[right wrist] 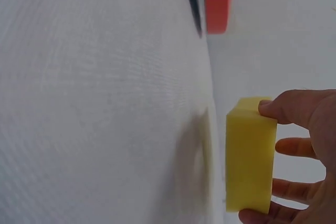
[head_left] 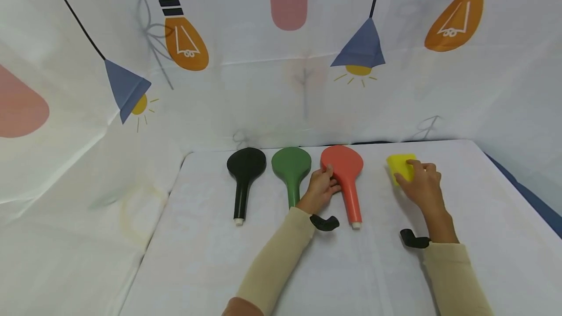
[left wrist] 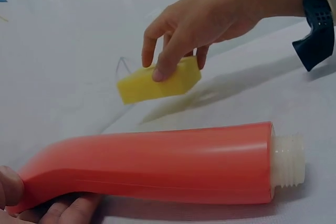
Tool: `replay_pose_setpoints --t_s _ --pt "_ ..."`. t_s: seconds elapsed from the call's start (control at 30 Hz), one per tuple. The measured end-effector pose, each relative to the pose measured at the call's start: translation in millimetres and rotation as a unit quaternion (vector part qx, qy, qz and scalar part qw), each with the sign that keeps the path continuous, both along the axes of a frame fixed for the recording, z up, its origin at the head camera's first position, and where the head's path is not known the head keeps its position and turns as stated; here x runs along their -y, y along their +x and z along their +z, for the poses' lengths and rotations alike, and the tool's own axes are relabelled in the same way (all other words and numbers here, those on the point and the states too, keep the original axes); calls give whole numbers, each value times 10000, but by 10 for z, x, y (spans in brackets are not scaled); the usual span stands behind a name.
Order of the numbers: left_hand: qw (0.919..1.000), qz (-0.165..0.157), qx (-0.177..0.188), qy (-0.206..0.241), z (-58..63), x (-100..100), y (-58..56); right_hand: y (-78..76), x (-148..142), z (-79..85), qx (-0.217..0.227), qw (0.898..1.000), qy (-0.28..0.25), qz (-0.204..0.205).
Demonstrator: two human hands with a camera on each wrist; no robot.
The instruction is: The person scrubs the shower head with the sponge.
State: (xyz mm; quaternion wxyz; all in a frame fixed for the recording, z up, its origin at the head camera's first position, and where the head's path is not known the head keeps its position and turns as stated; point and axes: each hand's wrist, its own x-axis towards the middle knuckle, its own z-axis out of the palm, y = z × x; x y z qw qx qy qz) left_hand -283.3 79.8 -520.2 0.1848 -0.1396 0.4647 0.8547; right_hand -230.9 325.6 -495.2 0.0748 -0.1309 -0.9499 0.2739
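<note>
My left hand (head_left: 320, 189) grips a red paddle-shaped bottle (head_left: 350, 189) where its round head narrows. In the left wrist view, the thumb lies over the bottle and other fingers show beneath it. A white threaded neck (left wrist: 289, 161) sticks out of the handle end. At the right, my right hand (head_left: 423, 187) pinches a yellow sponge-like block (head_left: 400, 166) between thumb and fingertips. The block (right wrist: 249, 161) is held up off the cloth, with its shadow beside it in the right wrist view.
Left of the red bottle lie a green paddle-shaped bottle (head_left: 291, 164), its handle partly behind my left hand, and a black one (head_left: 246, 165). All rest on a white-covered table (head_left: 197, 257). A printed curtain (head_left: 263, 91) hangs behind it.
</note>
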Motion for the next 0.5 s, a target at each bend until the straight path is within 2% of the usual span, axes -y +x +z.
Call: replay_pose_setpoints --t_s 0.27,0.5 --pt "10000 7 72 -46 -26 14 -68 -49 31 -96 -45 10000 49 -40" --pt "9999 34 134 -88 -23 -5 -88 -54 23 -141 205 9997 110 -91"
